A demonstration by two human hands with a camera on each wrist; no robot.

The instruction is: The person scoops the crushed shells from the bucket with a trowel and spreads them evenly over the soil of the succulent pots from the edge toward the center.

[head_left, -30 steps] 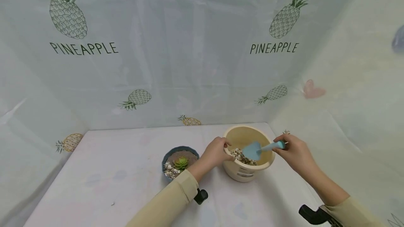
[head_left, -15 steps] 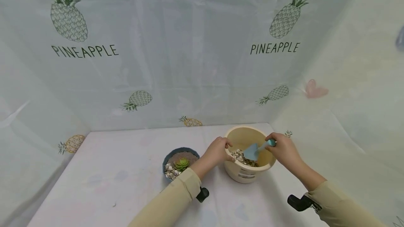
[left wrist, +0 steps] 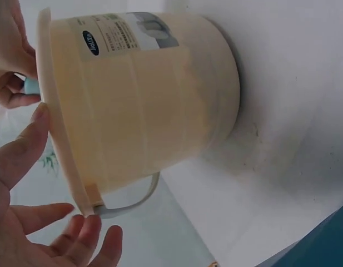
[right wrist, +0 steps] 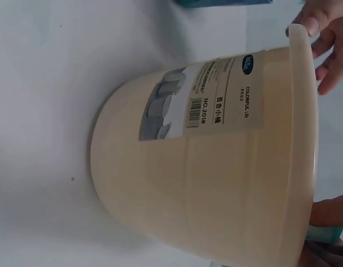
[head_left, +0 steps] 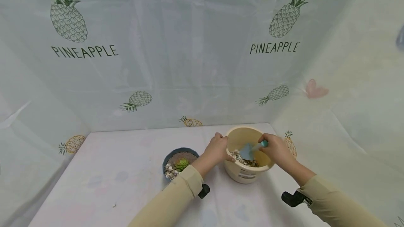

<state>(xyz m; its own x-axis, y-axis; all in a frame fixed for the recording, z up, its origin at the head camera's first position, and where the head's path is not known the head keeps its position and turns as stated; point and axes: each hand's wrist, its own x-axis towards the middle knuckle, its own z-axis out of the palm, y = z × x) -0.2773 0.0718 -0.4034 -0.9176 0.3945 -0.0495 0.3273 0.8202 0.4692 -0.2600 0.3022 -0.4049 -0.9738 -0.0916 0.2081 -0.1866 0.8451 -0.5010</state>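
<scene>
A cream bucket (head_left: pixel 240 176) stands upright on the table with small mixed pebbles (head_left: pixel 236 155) inside. My left hand (head_left: pixel 216 151) touches its left rim. In the left wrist view the thumb lies on the rim (left wrist: pixel 59 119) and the other fingers (left wrist: pixel 90 231) are spread loosely beside the grey bail handle (left wrist: pixel 135 207). With my right hand (head_left: pixel 275 149) I grip the handle of a light blue trowel (head_left: pixel 247 152), its blade tilted down at the pebbles. Only a bit of the trowel handle (right wrist: pixel 325 233) shows in the right wrist view, beyond the rim.
Left of the bucket is a low blue pot (head_left: pixel 165 164) with soil, white pebbles and a green succulent (head_left: pixel 181 164), partly behind my left forearm. A tiny crumb (head_left: pixel 114 205) lies on the pale tablecloth (head_left: pixel 126 171). Pineapple-print curtains (head_left: pixel 186 62) close off the back and sides.
My right hand has carried the trowel left and down, deeper into the bucket. My left fingertips, earlier curled over the rim, have lifted off its inner side. Bucket and pot stay put.
</scene>
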